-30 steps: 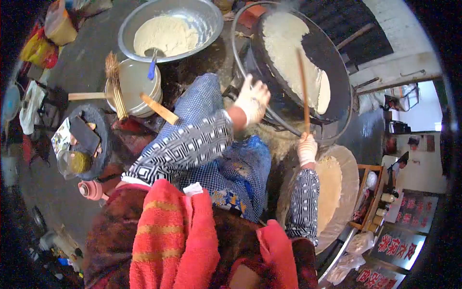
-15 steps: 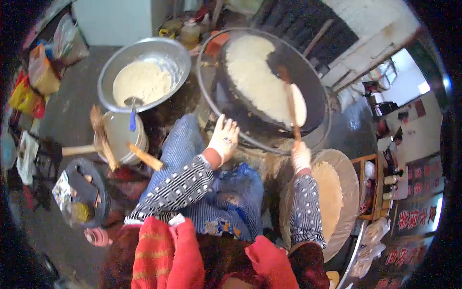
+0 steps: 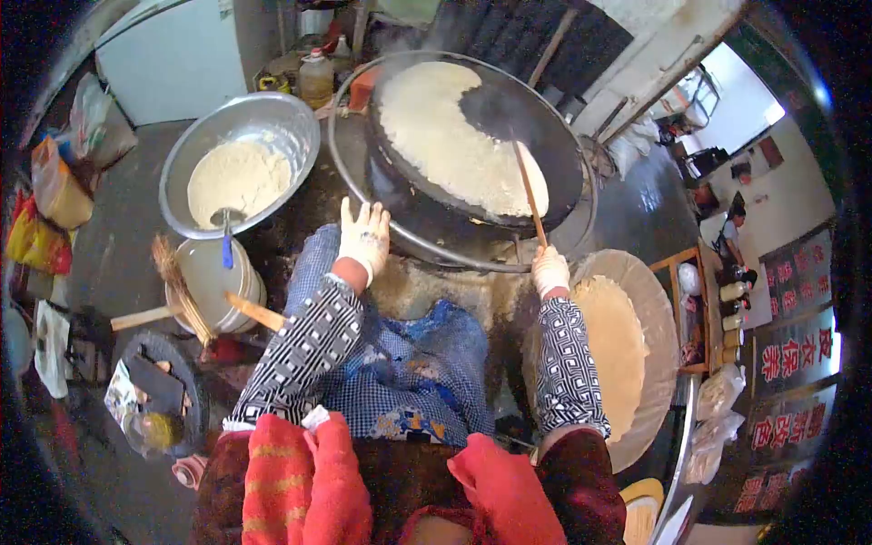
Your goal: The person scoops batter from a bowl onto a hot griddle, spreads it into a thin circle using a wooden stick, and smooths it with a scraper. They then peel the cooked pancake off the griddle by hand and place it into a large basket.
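Note:
My right hand (image 3: 550,270), in a pale glove, is wrapped round the lower end of a long thin wooden spreader (image 3: 530,195). The spreader's far end lies over a big round black griddle (image 3: 545,123). A thick layer of pale batter (image 3: 436,136) covers the griddle's left and near side in a curved shape; the upper right surface is bare and dark. My left hand (image 3: 365,238), also gloved, has its fingers spread near the metal ring (image 3: 427,255) around the griddle and holds nothing.
At the left stand a metal bowl (image 3: 300,168) of pale batter with a blue-handled ladle (image 3: 227,245) and a white bucket (image 3: 218,272) with a brush (image 3: 186,291) across it. Thin flatbreads (image 3: 613,350) lie on a round covered tray (image 3: 661,363) at right. A person (image 3: 731,236) stands in the background.
The spreader has swung to a leftward tilt, and batter now shows along its right side. My left hand has moved left, its fingers more spread. The whole view has shifted slightly.

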Demonstrator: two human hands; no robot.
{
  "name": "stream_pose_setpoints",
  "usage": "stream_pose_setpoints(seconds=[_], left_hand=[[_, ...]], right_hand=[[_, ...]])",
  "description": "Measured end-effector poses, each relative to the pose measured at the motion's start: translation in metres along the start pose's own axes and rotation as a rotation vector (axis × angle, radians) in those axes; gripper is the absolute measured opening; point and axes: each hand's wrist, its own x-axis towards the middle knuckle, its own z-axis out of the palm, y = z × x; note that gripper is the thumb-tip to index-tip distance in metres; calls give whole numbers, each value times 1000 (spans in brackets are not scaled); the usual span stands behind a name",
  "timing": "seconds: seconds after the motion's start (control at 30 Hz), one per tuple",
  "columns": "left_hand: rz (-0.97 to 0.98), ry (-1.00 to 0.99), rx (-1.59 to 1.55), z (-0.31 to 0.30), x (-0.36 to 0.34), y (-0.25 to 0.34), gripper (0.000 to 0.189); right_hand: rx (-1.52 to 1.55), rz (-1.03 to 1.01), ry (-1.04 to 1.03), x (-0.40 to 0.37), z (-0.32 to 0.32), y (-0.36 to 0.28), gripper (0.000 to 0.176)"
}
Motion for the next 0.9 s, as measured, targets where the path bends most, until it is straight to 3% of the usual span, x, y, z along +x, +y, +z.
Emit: stream_pose_setpoints(seconds=[0.1,0.17,0.23,0.3,0.43,0.53,0.57,0.77,0.83,0.9], left_hand=[[-65,-76,26,-27,3,-3,57],[-46,-89,-129,-47,-2,8,62],[74,-11,-140,-47,-14,37,58],[184,-54,-127,-42,-19,61,57],[171,-82,20,-33,-23,65,56],[164,-62,19,-25,-21,58,52],[165,-59,35,-25,-21,55,52],[146,-35,90,-21,-19,42,55],[129,-36,58,-14,-17,39,55],[103,-27,43,-15,-16,33,54]], right_hand=[[84,-139,-33,-20,-16,-23,24],[25,-285,-132,-48,-19,-32,23],[-44,-90,-162,-52,-10,-25,35],[3,36,-70,-30,6,9,35],[-3,-6,-97,-31,-29,-25,35],[-28,82,-106,-27,-5,-1,33],[-42,22,91,-24,-1,3,29],[-82,-41,-177,-28,-14,-25,28],[-28,-113,-56,-16,-8,2,27],[-52,30,-11,-6,-8,3,27]])
